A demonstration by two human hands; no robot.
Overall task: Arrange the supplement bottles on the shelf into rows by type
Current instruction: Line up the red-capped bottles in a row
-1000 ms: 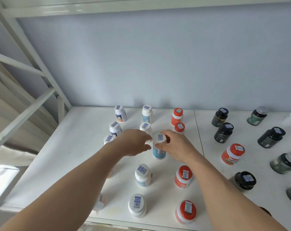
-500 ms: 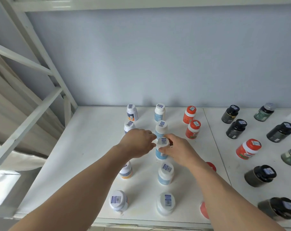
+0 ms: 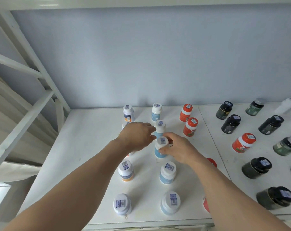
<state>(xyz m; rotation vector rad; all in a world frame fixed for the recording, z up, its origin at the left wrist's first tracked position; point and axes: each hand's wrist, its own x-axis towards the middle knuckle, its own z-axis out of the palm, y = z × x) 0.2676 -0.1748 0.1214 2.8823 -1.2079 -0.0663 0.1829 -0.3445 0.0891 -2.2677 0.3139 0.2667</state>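
Observation:
On the white shelf (image 3: 91,147) stand supplement bottles in columns. My right hand (image 3: 179,150) grips a white bottle with a blue label (image 3: 160,150) by its side, upright on the shelf in the middle column of blue-labelled bottles (image 3: 168,173). My left hand (image 3: 137,137) hovers just left of it, its loosely curled fingertips next to that bottle and the one behind it (image 3: 160,126). To the left runs a column of white bottles with orange labels (image 3: 126,170), partly hidden under my left hand. Red bottles (image 3: 190,127) stand to the right.
Dark bottles (image 3: 231,124) and green ones (image 3: 286,145) are scattered over the right half, with one red bottle (image 3: 243,142) among them. Two red caps (image 3: 212,162) peek from behind my right arm. The shelf's white frame post (image 3: 41,67) rises at the left; the wall is behind.
My view has swung left, so the bottles sit further right in frame. My right hand keeps hold of the blue-labelled bottle; my left hand stays beside it.

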